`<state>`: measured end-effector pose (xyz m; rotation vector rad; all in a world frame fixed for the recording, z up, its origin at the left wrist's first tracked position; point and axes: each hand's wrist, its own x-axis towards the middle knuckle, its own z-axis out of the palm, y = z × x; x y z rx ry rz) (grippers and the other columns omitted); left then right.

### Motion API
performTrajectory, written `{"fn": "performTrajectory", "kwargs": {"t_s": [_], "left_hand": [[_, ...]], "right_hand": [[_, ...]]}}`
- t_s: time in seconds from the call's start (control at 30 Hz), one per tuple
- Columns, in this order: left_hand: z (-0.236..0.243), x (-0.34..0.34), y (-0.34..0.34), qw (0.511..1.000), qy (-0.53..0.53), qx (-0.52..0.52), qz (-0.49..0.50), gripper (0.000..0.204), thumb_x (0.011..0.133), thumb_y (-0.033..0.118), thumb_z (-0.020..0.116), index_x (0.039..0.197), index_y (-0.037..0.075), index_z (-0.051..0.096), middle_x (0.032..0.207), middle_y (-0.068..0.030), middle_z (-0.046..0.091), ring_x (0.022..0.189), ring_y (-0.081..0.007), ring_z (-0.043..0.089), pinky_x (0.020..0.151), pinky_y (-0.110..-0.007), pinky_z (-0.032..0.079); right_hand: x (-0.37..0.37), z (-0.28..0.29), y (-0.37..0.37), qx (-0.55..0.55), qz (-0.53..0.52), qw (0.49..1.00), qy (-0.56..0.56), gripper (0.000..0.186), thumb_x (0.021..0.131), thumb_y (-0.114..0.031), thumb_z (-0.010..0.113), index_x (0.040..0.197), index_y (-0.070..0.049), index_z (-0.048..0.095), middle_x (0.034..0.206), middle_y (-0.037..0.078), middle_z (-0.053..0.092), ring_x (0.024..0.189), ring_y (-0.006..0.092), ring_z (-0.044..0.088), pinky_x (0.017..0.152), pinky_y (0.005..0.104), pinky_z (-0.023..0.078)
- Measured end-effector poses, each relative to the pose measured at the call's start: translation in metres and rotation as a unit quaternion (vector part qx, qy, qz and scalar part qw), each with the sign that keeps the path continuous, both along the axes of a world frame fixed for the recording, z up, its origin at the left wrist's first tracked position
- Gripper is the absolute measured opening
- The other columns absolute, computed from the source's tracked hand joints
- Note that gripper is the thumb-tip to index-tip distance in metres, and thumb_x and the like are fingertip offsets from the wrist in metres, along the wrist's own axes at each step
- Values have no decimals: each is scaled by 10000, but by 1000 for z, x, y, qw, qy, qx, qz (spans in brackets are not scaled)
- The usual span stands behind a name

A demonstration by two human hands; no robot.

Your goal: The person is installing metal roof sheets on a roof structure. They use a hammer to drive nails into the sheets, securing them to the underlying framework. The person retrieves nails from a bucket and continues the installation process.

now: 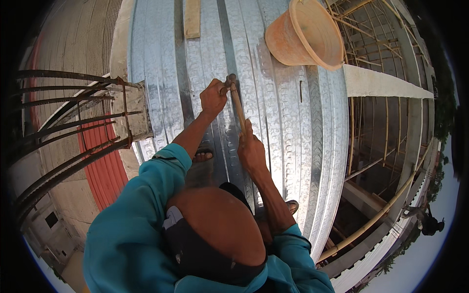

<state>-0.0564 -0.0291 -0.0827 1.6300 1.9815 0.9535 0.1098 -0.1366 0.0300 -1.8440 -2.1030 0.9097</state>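
My right hand (250, 149) is closed round the wooden handle of a hammer (238, 107), which points away from me over ribbed galvanized metal sheeting (288, 122). The metal head lies beside the bent fingertips of my left hand (212, 97). That hand is closed, fingertips drawn together, and whatever it holds is too small and hidden to name. My sandalled feet show on the sheeting below both forearms.
An orange plastic bucket (278, 41) and a short plank (192, 19) rest on the sheeting. Rebar (68, 102) juts from concrete at left. At right are the sheeting's edge, bamboo scaffolding (376, 205) below, and another person (430, 222).
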Motion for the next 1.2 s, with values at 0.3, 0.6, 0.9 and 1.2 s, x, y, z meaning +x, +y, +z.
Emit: {"fn": "performTrajectory", "kwargs": {"t_s": [0.3, 0.6, 0.9, 1.2], "left_hand": [[23, -47, 20, 996, 43, -64, 40, 419, 850, 269, 789, 1239, 140, 701, 991, -148, 671, 943, -360, 683, 818, -473, 545], [28, -81, 36, 986, 26, -165, -27, 575, 785, 418, 817, 1310, 222, 685, 902, -146, 723, 846, -330, 704, 798, -439, 553], [29, -74, 44, 987, 15, -154, -43, 564, 776, 402, 825, 1294, 223, 693, 729, -139, 687, 777, -321, 706, 765, -446, 547], [22, -71, 41, 988, 27, -145, -47, 585, 771, 411, 830, 1306, 225, 682, 784, -151, 711, 835, -335, 721, 792, -452, 557]], "right_hand": [[-2, 30, -4, 152, -28, 987, 53, 694, 1000, -71, 555, 1594, -63, 196, 885, 293, 643, 659, 468, 650, 546, 512, 542], [-13, 57, 7, 125, -124, 969, 173, 597, 1012, -94, 545, 1510, 83, 267, 938, 287, 656, 672, 462, 649, 575, 479, 534], [-17, 5, -5, 54, -83, 995, 24, 524, 1026, -164, 565, 1489, -5, 379, 920, 317, 668, 709, 468, 680, 576, 516, 538], [-16, -43, -28, -31, -95, 995, -21, 362, 1073, -250, 496, 1176, 98, 489, 739, 291, 647, 602, 428, 656, 532, 466, 517]]}}
